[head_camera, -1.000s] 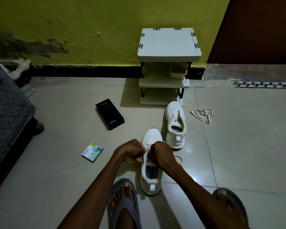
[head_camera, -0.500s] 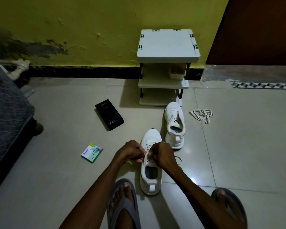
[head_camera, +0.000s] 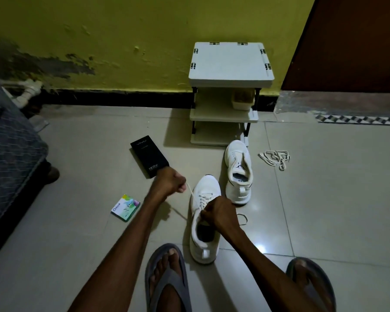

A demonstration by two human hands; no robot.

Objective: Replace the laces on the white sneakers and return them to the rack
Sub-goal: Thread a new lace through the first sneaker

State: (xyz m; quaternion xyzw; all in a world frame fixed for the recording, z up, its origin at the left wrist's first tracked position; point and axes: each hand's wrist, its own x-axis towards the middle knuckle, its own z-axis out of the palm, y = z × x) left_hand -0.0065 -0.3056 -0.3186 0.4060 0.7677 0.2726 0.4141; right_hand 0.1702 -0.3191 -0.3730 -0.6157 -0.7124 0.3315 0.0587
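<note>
2 white sneakers: near sneaker (head_camera: 207, 185), far sneaker (head_camera: 239, 176) | left hand (head_camera: 169, 180) fingers pinch flat lace (head_camera: 190, 190) | right hand (head_camera: 218, 212) fingers pinch near sneaker's upper

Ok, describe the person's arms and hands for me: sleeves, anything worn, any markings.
Both forearms are bare right up to the frame edge, with no sleeves showing. The left hand and right hand wear no gloves, and no watch, bracelet, ring or marking can be seen in this dim light. On the feet are a grey left flip-flop and right flip-flop.
</note>
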